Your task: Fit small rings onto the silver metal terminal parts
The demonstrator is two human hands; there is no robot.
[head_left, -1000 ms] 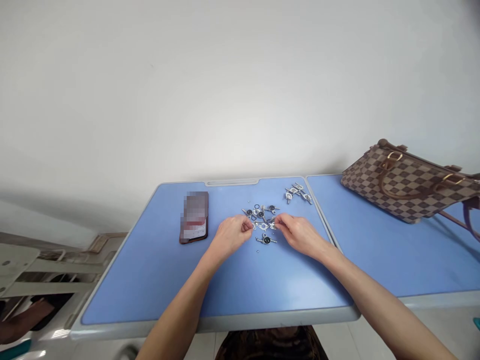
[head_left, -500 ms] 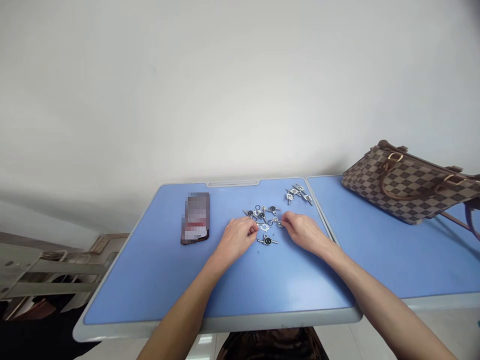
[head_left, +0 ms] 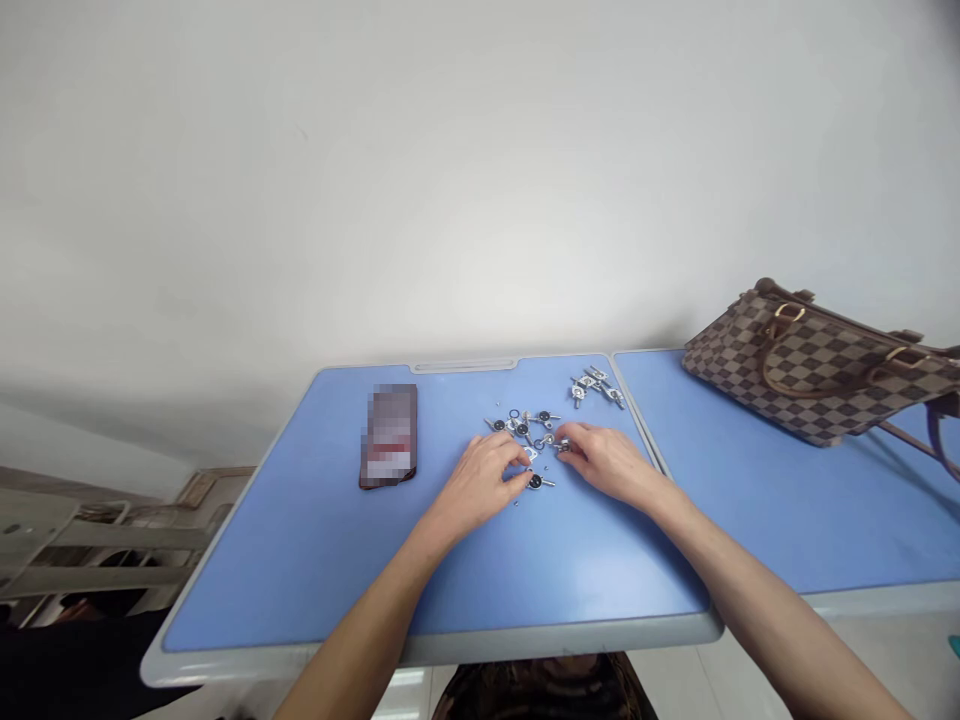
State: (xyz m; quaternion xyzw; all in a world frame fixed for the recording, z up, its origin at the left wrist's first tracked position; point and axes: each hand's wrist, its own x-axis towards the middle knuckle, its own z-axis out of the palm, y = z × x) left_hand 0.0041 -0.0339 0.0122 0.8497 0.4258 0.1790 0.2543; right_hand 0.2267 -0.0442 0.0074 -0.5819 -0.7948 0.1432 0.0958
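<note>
My left hand [head_left: 489, 474] hovers over the near left of a cluster of small metal parts, its thumb and forefinger apart. Closest to its thumb lies a metal fitting with a black round centre [head_left: 535, 482], partly covered by the fingers. A flat silver plate [head_left: 530, 453] shows just past the fingertips. On the right of the cluster, my right hand [head_left: 604, 462] pinches a small silver metal fitting [head_left: 564, 446]. Between and beyond the hands are more black-centred fittings [head_left: 522, 430], a black ring [head_left: 514, 413] and a thin metal disc [head_left: 548, 438].
Several silver fittings [head_left: 596, 384] lie grouped at the back right of the blue table [head_left: 315, 570]. A phone [head_left: 390, 435] rests on the left. A checkered handbag [head_left: 832, 370] sits on the adjoining table, and a wall [head_left: 480, 180] stands behind.
My left hand has shifted right, and its fingers have spread from a pinch over the near fitting. The right hand's fingers have moved slightly around the small silver fitting.
</note>
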